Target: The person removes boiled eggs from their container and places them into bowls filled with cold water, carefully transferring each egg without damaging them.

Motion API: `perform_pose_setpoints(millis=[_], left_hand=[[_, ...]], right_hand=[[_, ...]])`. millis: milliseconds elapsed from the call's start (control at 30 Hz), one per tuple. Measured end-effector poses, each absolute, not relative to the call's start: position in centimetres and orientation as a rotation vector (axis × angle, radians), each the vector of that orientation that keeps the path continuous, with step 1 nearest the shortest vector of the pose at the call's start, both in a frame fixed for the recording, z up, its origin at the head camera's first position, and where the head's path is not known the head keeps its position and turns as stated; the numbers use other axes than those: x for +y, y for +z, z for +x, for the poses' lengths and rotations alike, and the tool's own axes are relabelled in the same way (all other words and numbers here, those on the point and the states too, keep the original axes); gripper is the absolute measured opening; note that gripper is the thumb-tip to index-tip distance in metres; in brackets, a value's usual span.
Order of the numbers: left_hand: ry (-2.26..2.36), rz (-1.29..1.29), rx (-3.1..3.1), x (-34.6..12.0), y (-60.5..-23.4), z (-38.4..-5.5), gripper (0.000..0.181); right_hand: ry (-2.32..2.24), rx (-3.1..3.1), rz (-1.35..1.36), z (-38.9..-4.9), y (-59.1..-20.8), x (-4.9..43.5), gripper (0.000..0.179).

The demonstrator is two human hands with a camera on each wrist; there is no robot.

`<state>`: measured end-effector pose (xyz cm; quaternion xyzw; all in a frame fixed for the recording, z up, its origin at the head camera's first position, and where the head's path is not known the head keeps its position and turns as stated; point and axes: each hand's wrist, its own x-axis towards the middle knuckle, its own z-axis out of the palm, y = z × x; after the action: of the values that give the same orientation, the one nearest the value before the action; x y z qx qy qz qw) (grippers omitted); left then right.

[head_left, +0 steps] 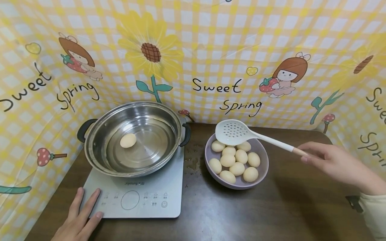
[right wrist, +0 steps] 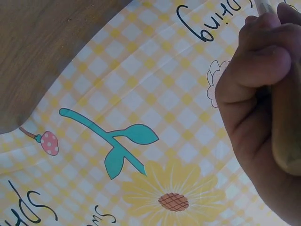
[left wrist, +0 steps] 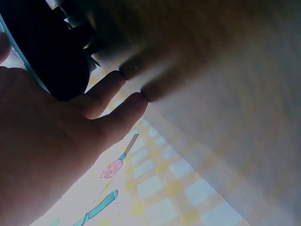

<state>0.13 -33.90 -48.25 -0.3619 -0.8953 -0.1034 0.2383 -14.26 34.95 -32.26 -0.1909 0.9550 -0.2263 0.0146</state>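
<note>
In the head view my right hand (head_left: pixel 334 164) grips the wooden handle end of a white slotted spoon (head_left: pixel 233 132). The spoon's perforated head hangs over the back rim of a lavender bowl (head_left: pixel 262 174), which holds several pale eggs (head_left: pixel 236 169). One egg (head_left: pixel 128 140) lies inside a steel pot (head_left: pixel 96 164) with clear water. The pot stands on a white induction cooker (head_left: pixel 129 207). My left hand (head_left: pixel 75 221) rests with spread fingers at the cooker's front left corner. In the right wrist view, curled fingers (right wrist: pixel 268 70) wrap the handle (right wrist: pixel 288 122).
Water drops (head_left: pixel 193 162) dot the dark wooden table (head_left: pixel 208 214) between cooker and bowl. A yellow checked cloth (head_left: pixel 193 57) rises behind and on both sides. Black side handles (head_left: pixel 186 134) stick out from the pot.
</note>
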Motion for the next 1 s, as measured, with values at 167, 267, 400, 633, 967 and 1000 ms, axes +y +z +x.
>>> perform_pose_setpoints(millis=[167, 267, 400, 633, 967, 1000], left_hand=[[-0.269, -0.985, -2.477, -33.8, -48.1, 0.2, 0.087], [-0.262, -0.967, -2.518, -33.7, -47.8, 0.2, 0.087], [-0.251, -0.935, -2.584, -33.6, -47.5, 0.4, 0.089], [-0.273, -0.948, -2.556, -33.7, -47.8, 0.5, 0.090], [-0.261, -0.971, -2.489, -33.7, -48.0, 0.2, 0.090], [-0.258, -0.970, -2.486, -33.7, -48.0, 0.2, 0.091]], right_hand=[[-0.770, 2.932, -0.613, -14.1, -32.5, 35.5, 0.024], [-0.821, 2.851, -0.598, -13.9, -32.6, 35.7, 0.023], [-0.797, 2.820, -0.617, -13.7, -32.9, 35.5, 0.022], [-0.847, 2.829, -0.592, -13.9, -33.1, 35.1, 0.022], [-1.089, 2.659, -0.549, -14.8, -30.7, 32.1, 0.019], [-1.087, 2.658, -0.542, -15.0, -30.4, 31.4, 0.020]])
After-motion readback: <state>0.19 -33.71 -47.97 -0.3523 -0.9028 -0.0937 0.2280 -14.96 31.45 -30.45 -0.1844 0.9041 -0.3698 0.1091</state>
